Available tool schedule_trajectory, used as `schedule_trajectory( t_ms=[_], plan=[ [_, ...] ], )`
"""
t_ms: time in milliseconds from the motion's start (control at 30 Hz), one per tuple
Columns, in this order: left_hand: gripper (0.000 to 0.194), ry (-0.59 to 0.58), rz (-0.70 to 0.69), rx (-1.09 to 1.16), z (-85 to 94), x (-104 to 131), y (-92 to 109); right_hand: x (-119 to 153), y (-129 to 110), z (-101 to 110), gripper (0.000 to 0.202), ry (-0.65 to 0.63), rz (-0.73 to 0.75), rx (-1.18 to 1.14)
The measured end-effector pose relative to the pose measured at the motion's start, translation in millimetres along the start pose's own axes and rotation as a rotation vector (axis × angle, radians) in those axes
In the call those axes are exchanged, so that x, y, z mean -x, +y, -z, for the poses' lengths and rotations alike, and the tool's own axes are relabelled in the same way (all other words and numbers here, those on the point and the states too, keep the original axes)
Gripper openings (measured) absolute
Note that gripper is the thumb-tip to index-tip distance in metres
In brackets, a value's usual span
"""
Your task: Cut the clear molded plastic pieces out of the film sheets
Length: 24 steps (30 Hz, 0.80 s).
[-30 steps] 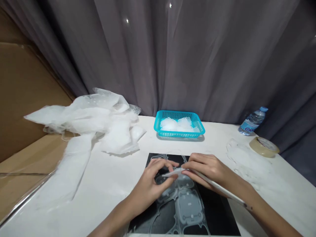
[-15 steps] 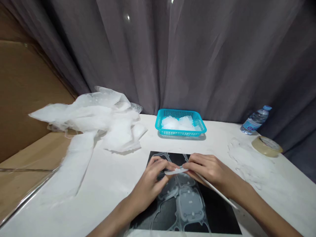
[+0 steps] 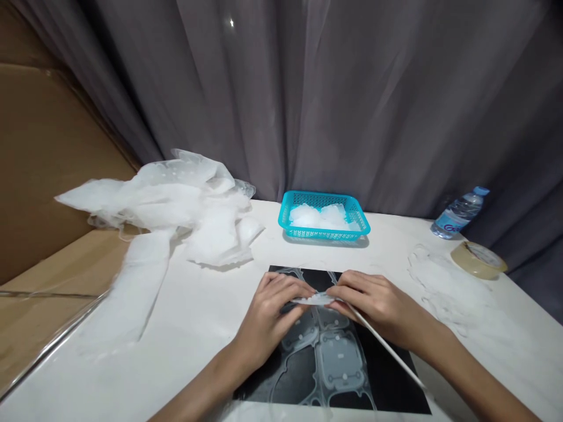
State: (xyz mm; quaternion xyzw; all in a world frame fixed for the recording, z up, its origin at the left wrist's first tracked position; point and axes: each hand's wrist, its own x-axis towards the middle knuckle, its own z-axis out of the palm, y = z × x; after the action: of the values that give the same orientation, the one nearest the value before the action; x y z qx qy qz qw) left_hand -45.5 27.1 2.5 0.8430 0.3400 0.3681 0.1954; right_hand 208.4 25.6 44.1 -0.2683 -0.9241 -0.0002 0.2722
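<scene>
Over the black mat [image 3: 393, 378], my left hand [image 3: 267, 310] pinches the left side of a small, flat, translucent white plastic piece [image 3: 317, 299]. The fingers of my right hand [image 3: 373, 300] close on the piece's right side. A thin white stick [image 3: 387, 347] also sits in my right hand, slanting down to the right under the palm. How its upper end meets the piece is hidden by the fingers. Below my hands, a clear plastic sheet [image 3: 342, 360] with rounded panels and thin curved strips lies on the mat.
Behind the mat stands a blue basket [image 3: 325, 235] with white translucent pieces inside. A heap of white plastic sheets [image 3: 189, 205] lies at left, near a cardboard box [image 3: 57, 135]. At right are a water bottle [image 3: 460, 215], a tape roll [image 3: 477, 261] and clear plastic scraps [image 3: 444, 287].
My left fingers have drawn closer together along the top of the piece, and the piece's face is tilted slightly differently. Both hands stay over the mat. The view has shifted a little.
</scene>
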Motion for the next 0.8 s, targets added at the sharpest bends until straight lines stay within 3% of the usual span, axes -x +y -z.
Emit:
schedule_trajectory(
  t_ms=[333,533,667,800],
  plan=[
    [0.017,0.034,-0.059,-0.007,3.1,-1.2,7.5,5.9,10.0,-2.4,0.023,-0.017,0.016,0.002],
    [0.002,0.022,0.051,-0.074,-2.0,-3.7,13.1,-0.1,3.8,-2.6,0.02,-0.05,-0.006,-0.029],
    [0.012,-0.052,0.046,-0.115,-2.9,-3.2,16.3,-4.8,-1.1,-3.2,0.022,-0.048,0.028,0.029],
    [0.043,-0.15,0.011,-0.082,0.4,-0.1,10.2,-3.0,-3.4,-2.3,0.025,-0.044,0.041,0.059]
  ],
)
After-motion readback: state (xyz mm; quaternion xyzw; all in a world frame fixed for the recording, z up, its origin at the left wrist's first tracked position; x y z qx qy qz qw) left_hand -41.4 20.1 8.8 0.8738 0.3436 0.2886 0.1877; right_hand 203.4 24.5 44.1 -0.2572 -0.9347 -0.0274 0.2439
